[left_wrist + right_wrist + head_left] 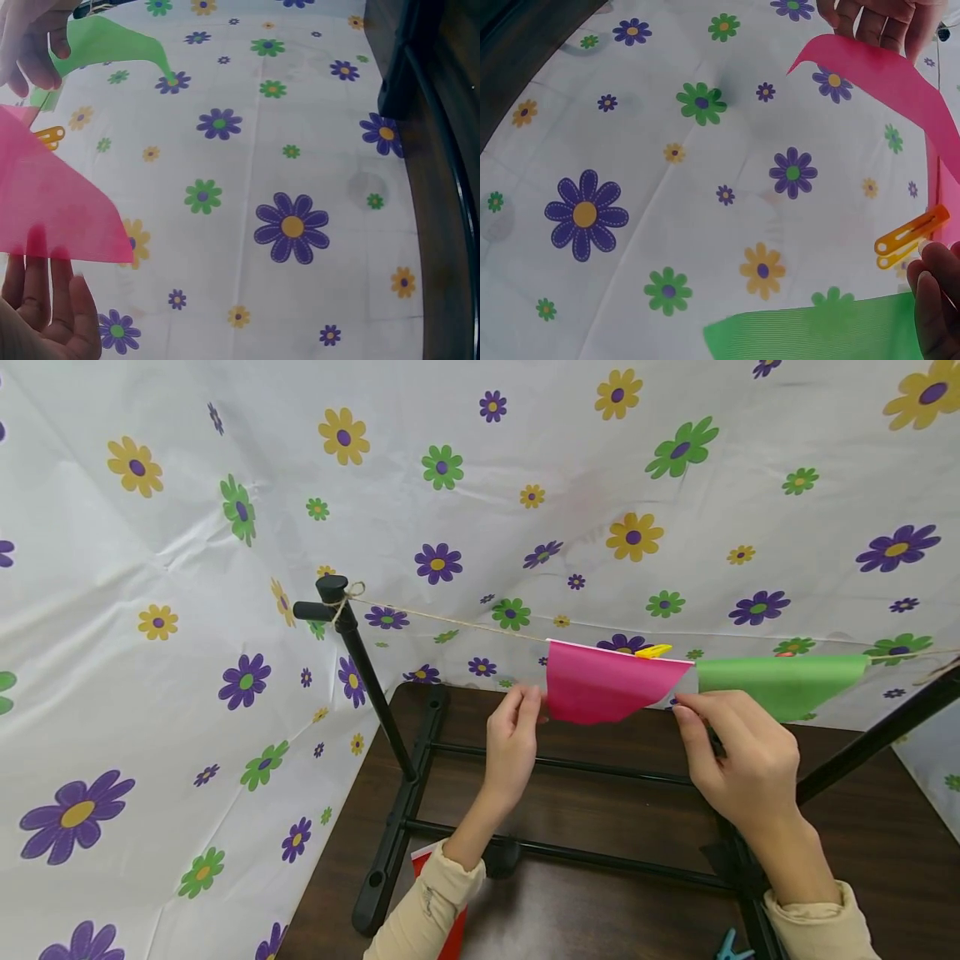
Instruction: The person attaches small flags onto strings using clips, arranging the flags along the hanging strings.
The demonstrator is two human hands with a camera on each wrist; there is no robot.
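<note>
A pink sheet (600, 681) hangs from a string (465, 623), with a yellow clip (654, 651) at its top edge. At its left edge is the left hand (510, 747); in the left wrist view the fingers of the left hand (56, 304) lie fairly straight behind the pink sheet (60, 202). The right hand (742, 760) pinches the sheet's right side, thumb against index finger, below the string. In the right wrist view the right hand (937, 292) is just beside the yellow clip (911, 236). A green sheet (783, 681) hangs to the right.
Black stand posts (375, 685) hold the string at both sides, with crossbars (600, 857) low over the brown table (592, 910). A red sheet (454, 937) lies by the left sleeve, a teal clip (732, 948) at the front. Flowered cloth (420, 510) hangs behind.
</note>
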